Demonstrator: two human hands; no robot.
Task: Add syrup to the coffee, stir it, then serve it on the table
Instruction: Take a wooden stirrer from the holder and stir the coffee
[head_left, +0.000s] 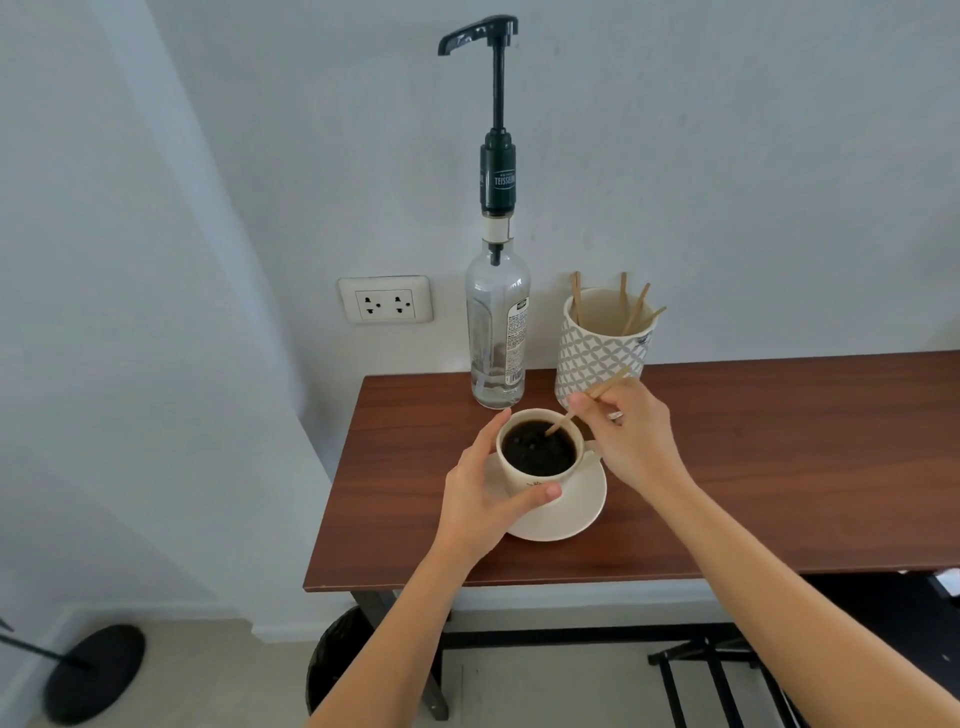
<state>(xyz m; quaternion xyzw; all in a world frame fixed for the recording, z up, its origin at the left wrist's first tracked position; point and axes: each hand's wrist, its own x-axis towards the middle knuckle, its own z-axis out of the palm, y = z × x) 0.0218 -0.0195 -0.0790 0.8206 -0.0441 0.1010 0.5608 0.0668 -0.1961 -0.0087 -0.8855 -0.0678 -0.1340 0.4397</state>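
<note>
A cream cup (524, 480) full of black coffee (537, 449) stands on a cream saucer (576, 512) near the left end of the brown table (753, 467). My left hand (480, 499) wraps around the cup's left side, thumb on its front. My right hand (631, 441) pinches a wooden stir stick (566, 418) whose lower end dips into the coffee. Behind the cup stands a clear glass syrup bottle (496, 332) with a tall black pump (496, 78), its spout pointing left.
A patterned white holder (597, 353) with several wooden stir sticks stands to the right of the bottle. A wall socket (385, 300) sits left of the bottle. Under the table is a dark bin (337, 654); a black stand base (93, 673) lies on the floor at left.
</note>
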